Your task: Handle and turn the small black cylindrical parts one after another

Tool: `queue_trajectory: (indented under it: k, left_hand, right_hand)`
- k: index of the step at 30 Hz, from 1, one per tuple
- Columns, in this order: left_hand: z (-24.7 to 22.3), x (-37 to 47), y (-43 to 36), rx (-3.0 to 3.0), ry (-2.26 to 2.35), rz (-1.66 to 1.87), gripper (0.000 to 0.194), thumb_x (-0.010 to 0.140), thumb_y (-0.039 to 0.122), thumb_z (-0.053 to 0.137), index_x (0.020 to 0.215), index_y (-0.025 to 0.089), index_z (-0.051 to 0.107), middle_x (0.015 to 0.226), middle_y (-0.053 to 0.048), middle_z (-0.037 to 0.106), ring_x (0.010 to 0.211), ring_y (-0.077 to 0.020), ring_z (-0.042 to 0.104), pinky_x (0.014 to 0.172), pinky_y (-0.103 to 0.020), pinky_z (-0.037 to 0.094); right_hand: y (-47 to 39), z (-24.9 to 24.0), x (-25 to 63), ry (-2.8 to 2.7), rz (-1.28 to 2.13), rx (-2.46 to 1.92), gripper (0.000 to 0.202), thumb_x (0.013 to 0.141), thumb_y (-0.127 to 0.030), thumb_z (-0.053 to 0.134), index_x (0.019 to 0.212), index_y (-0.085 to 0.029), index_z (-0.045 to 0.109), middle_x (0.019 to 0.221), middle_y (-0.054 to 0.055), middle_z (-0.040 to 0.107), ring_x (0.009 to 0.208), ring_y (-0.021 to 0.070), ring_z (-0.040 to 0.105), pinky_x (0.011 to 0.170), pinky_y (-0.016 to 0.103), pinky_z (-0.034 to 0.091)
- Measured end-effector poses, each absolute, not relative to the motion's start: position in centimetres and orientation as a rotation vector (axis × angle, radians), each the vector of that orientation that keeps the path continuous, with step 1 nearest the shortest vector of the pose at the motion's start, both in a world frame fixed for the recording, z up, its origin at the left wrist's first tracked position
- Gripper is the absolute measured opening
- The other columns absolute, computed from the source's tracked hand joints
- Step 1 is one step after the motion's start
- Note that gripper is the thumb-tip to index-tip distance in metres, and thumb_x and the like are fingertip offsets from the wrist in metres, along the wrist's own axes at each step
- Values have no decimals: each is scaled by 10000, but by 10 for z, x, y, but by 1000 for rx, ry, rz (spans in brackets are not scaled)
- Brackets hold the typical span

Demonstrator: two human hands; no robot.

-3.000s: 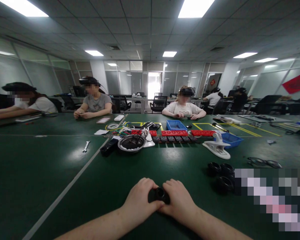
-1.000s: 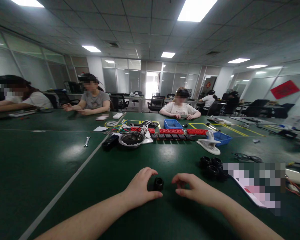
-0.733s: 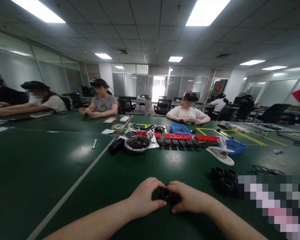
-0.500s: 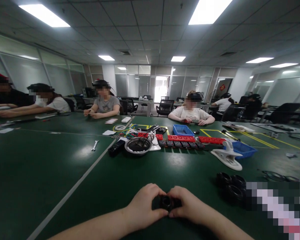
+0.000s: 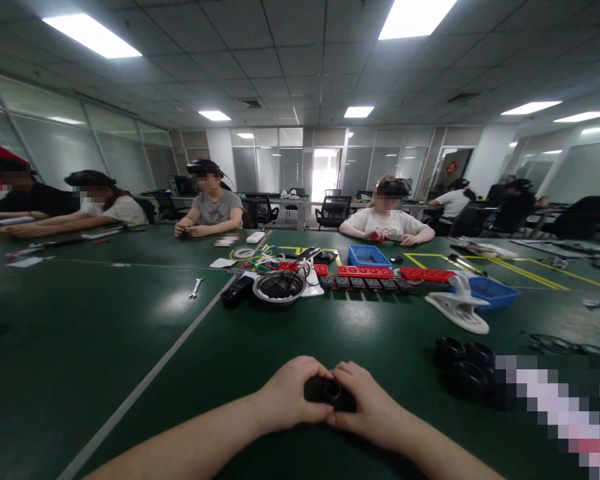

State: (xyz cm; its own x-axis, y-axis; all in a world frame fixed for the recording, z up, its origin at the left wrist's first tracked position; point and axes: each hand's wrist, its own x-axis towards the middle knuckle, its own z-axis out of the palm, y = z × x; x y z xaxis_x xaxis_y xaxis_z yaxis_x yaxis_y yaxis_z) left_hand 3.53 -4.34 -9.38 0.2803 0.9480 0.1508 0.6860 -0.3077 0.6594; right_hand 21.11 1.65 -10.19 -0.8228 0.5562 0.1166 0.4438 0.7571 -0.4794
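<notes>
Low over the front of the green table, my left hand (image 5: 293, 393) and my right hand (image 5: 370, 408) close in from both sides on a small black round part with a hole (image 5: 333, 389). Fingers and thumbs of both hands curl around it and almost meet. Much of the part is covered by the fingers, and its exact kind is unclear. To the right of my right hand, several black ring-shaped pieces (image 5: 467, 377) with open centres stand in a cluster on the table.
Ahead lie a round metal dish (image 5: 279, 299), red socket strips (image 5: 365, 272), a blue tray (image 5: 367, 255), another blue tray (image 5: 495, 293) and a white clip-like stand (image 5: 457, 313). A wrench (image 5: 195, 288) is at left, eyeglasses (image 5: 563, 345) at right. Co-workers sit across the table.
My right hand's fingers have shifted slightly over the black part, whose hole still faces up. The view has moved a little. A co-worker's fingertips now show at the left edge.
</notes>
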Motion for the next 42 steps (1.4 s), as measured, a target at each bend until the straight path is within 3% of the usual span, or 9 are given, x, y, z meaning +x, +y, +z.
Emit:
queue_trajectory:
  k: [5,9,13,19,24,29,34,42]
  left_hand:
    - [-89,26,-45,2122,1260,728,377,628,236,726,970,226,570,939,11,545,866,-162,518,764,-245,397]
    - [-86,26,-45,2157,1201,800,467,608,298,761,1022,227,558,984,0,541,928,-174,504,823,-260,380]
    - [-87,29,-45,2147,1267,739,389,631,271,748,986,234,593,902,12,561,858,-159,521,763,-239,389]
    - [-87,42,-52,1997,1601,747,305,598,269,745,862,201,610,824,13,547,763,-162,512,657,-236,390]
    - [-87,46,-52,1995,1717,804,275,615,224,728,862,198,610,827,8,564,801,-174,510,701,-258,384]
    - [-83,34,-47,2135,1464,695,343,653,223,720,975,242,602,849,16,566,805,-158,522,702,-238,387]
    - [-79,29,-47,2173,1325,626,388,659,229,727,1019,265,587,888,22,577,830,-152,531,720,-224,390]
    - [-84,42,-53,2113,1594,650,299,605,333,737,846,207,613,790,19,551,743,-156,520,640,-227,381]
  right_hand:
    - [29,-99,220,-2716,995,-606,261,605,-265,744,807,-174,606,806,-14,535,811,173,485,714,259,358]
    - [31,-98,220,-2710,1008,-608,286,586,-211,756,838,-179,626,832,-19,545,855,175,476,747,258,351]
    - [31,-99,218,-2730,975,-604,255,569,-219,768,778,-179,628,786,-32,532,823,162,475,719,241,346]
    - [20,-107,207,-2644,714,-995,329,511,-297,781,703,-161,551,714,-23,510,681,151,455,578,233,307]
    - [9,-111,202,-2596,374,-1103,327,591,-410,705,720,-165,531,747,17,539,719,192,454,645,295,312]
    - [16,-97,214,-2704,786,-835,385,598,-325,730,927,-197,578,904,20,537,850,199,467,734,291,345]
    - [25,-93,220,-2712,1009,-736,242,590,-195,744,788,-168,607,790,-19,523,802,160,477,689,238,349]
    - [18,-110,208,-2701,680,-986,420,440,-419,801,648,-166,538,670,-37,492,677,150,448,564,224,285]
